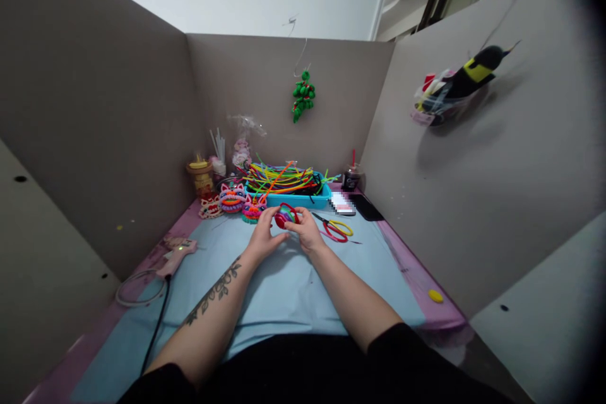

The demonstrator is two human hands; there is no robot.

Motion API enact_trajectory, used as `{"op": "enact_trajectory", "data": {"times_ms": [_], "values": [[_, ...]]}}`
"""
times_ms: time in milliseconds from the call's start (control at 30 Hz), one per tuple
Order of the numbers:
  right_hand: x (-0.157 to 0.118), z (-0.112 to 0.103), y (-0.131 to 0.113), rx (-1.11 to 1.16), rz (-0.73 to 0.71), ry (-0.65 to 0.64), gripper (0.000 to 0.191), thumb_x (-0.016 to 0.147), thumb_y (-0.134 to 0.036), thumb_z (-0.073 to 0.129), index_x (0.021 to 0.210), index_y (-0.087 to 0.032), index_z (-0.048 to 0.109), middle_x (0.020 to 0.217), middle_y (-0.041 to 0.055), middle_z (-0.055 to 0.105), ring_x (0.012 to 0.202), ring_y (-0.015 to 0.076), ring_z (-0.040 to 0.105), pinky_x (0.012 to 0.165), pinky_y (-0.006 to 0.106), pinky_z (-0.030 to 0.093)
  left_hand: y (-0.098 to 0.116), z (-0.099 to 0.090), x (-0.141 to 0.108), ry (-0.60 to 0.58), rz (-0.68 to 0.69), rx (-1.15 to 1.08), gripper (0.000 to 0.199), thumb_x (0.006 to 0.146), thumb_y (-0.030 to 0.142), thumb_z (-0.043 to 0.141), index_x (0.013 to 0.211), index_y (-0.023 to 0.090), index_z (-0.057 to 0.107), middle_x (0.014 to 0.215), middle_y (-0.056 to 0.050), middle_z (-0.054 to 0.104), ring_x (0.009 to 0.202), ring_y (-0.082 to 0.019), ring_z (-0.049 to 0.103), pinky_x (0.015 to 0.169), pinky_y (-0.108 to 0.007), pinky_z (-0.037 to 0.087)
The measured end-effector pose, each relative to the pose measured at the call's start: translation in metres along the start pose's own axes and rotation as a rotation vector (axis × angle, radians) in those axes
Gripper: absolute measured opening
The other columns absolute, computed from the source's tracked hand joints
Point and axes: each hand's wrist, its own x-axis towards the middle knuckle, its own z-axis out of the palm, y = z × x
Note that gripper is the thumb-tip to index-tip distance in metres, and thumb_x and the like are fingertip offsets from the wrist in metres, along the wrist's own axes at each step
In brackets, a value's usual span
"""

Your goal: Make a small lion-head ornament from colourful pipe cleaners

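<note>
both hands gripped a small red pipe-cleaner ornament [285,216] above the desk [284,290], left hand [265,237] at its 8 o'clock, right hand [307,231] at its 4 o'clock, apparently steadying it for shaping. scissors [335,229] lay at 3 o'clock; a blue tray of pipe cleaners [288,186] sat at 12, within reach.

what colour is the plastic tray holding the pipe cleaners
The shallow plastic tray is bright blue, seen in the head view.

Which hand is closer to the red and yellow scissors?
Right. The right hand is just beside the scissors, on their left; the left hand is farther away, beyond the right hand.
</note>
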Motion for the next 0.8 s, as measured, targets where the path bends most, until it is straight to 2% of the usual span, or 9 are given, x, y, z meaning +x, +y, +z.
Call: {"op": "enact_trajectory", "data": {"times_ms": [67,167,267,367,600,700,800], "values": [[-0.0017,0.0018,0.0010,-0.020,0.020,-0.050,0.057,0.049,-0.020,0.079,0.096,-0.023,0.048,0.078,-0.0022,0.067,0.069,0.0161,0.063,0.067,0.028,0.046,-0.0028,0.0026,-0.0008,0.021,-0.012,-0.020,0.071,0.070,0.024,0.066,0.133,0.024,0.034,0.131,-0.013,0.041,0.116,-0.025,0.047,0.079,-0.035,0.052],[-0.0032,0.0045,0.0021,-0.026,0.030,-0.104,0.052,0.052,-0.024,0.079,0.096,-0.022,0.051,0.082,0.0002,0.068,0.074,0.0162,0.062,0.070,0.028,0.045,-0.0059,0.0029,-0.0010,0.045,0.026,0.014,0.070,0.074,0.021,0.061,0.136,0.024,0.030,0.131,-0.013,0.042,0.119,-0.024,0.046,0.088,-0.038,0.049],[-0.0037,0.0060,0.0021,-0.008,0.000,-0.085,0.046,0.056,-0.028,0.078,0.094,-0.021,0.053,0.083,0.0009,0.067,0.074,0.0156,0.061,0.073,0.029,0.045,-0.0060,0.0000,-0.0003,0.018,0.130,0.098,0.069,0.075,0.016,0.058,0.137,0.023,0.029,0.132,-0.012,0.044,0.122,-0.025,0.044,0.099,-0.044,0.040],[-0.0036,0.0060,0.0006,-0.010,-0.020,-0.033,0.048,0.053,-0.024,0.078,0.092,-0.021,0.051,0.076,-0.0014,0.066,0.069,0.0149,0.060,0.071,0.029,0.045,-0.0043,-0.0023,0.0003,0.002,0.194,0.136,0.067,0.075,0.012,0.055,0.137,0.023,0.030,0.132,-0.012,0.045,0.124,-0.024,0.042,0.104,-0.045,0.034],[-0.0014,0.0023,-0.0030,-0.001,-0.029,0.041,0.051,0.050,-0.019,0.076,0.092,-0.023,0.048,0.066,-0.0067,0.060,0.060,0.0126,0.058,0.065,0.027,0.044,-0.0021,0.0001,-0.0007,0.001,0.042,0.083,0.082,0.069,0.031,0.070,0.138,0.024,0.025,0.134,-0.015,0.039,0.124,-0.029,0.041,0.097,-0.046,0.040],[-0.0022,0.0027,-0.0020,-0.005,-0.016,-0.001,0.052,0.050,-0.019,0.077,0.093,-0.023,0.048,0.068,-0.0054,0.062,0.062,0.0132,0.059,0.063,0.026,0.044,-0.0026,0.0023,-0.0013,0.033,0.036,0.079,0.081,0.070,0.032,0.069,0.138,0.024,0.025,0.132,-0.014,0.040,0.123,-0.028,0.042,0.097,-0.046,0.041],[-0.0041,0.0046,-0.0005,-0.037,0.026,-0.109,0.053,0.050,-0.022,0.079,0.095,-0.023,0.051,0.075,-0.0016,0.066,0.067,0.0155,0.061,0.064,0.027,0.044,-0.0031,0.0025,-0.0014,0.085,0.059,0.090,0.077,0.073,0.027,0.065,0.138,0.022,0.025,0.132,-0.015,0.040,0.123,-0.027,0.042,0.100,-0.046,0.039]]}}
